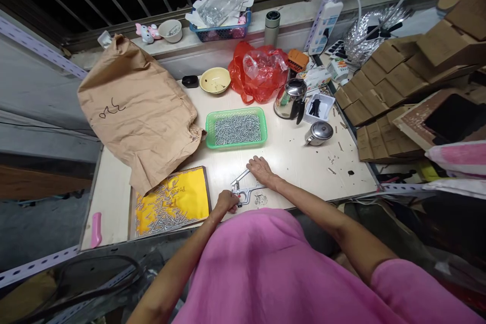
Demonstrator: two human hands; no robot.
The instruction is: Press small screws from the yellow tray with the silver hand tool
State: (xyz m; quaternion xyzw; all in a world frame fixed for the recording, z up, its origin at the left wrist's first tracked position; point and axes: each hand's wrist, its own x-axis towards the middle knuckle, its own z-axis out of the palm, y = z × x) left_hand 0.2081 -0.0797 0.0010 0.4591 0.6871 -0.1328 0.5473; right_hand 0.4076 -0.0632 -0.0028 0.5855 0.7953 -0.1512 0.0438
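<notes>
Just in front of the person's pink shirt [258, 268], the left hand [228, 201] is closed about the nose end of a metal hand tool [246, 195], fingers curled in. The right hand [260, 168], farther forward, has its bent fingers wrapped over the far end of the tool's slanting lever, so the tool lies between the two hands, low over the pale tabletop [299, 167]. To the left of the left hand, near it, is a yellow-lined tray [195, 192] with small metal pins [167, 220] strewn across it; a brown paper bag [140, 111] overlaps its back edge. Ahead of both hands stands a green basket [210, 134] holding many more metal pieces [238, 129]. Forward and to the right of the right hand are a lidded metal cup [319, 133] and, beyond it, a glass pot [290, 99].
</notes>
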